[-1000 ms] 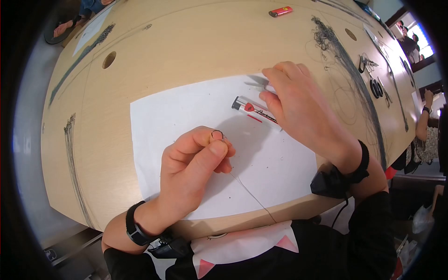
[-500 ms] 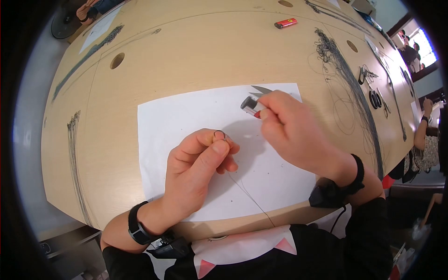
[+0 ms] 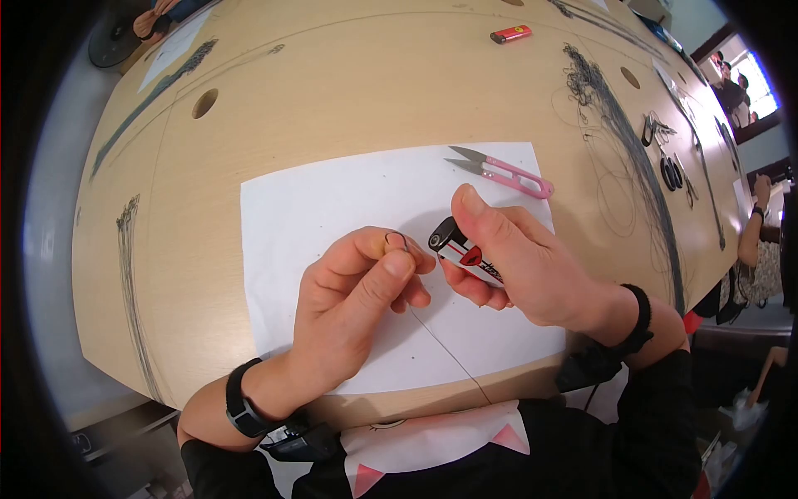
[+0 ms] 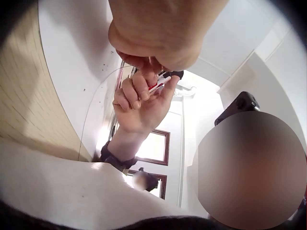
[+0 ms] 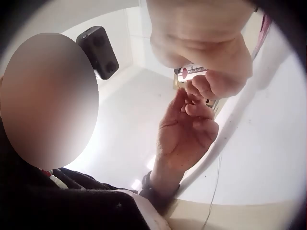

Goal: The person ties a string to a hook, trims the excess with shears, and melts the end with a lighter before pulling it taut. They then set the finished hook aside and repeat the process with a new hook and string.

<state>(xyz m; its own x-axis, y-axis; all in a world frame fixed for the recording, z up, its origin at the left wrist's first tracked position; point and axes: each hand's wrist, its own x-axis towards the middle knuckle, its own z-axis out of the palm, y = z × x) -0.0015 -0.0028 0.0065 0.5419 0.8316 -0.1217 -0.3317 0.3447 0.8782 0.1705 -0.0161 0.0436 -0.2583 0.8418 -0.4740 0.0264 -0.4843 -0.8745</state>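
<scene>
In the head view my left hand (image 3: 345,295) pinches a small dark fish hook (image 3: 397,239) between thumb and forefinger. A thin line (image 3: 445,345) trails from it toward my body. Close by on the right, my right hand (image 3: 544,270) grips a white lighter (image 3: 467,254) with a black top and a red emblem. Its thumb is raised above the lighter, whose top points toward the hook. Pink-handled thread snips (image 3: 519,179) lie on the white paper (image 3: 278,266) beyond my right hand. The right wrist view shows the lighter (image 5: 192,73) beside the left fingertips.
A red lighter (image 3: 510,34) lies at the far side of the table (image 3: 332,100). Bundles of dark line (image 3: 623,125) are spread at the right, others (image 3: 129,266) at the left. Black-handled scissors (image 3: 667,175) lie at the right. Another person's hand (image 3: 148,25) shows top left.
My right hand has picked the white lighter up off the paper and brought it near the left hand, leaving the snips uncovered. The left hand keeps its pinch on the hook.
</scene>
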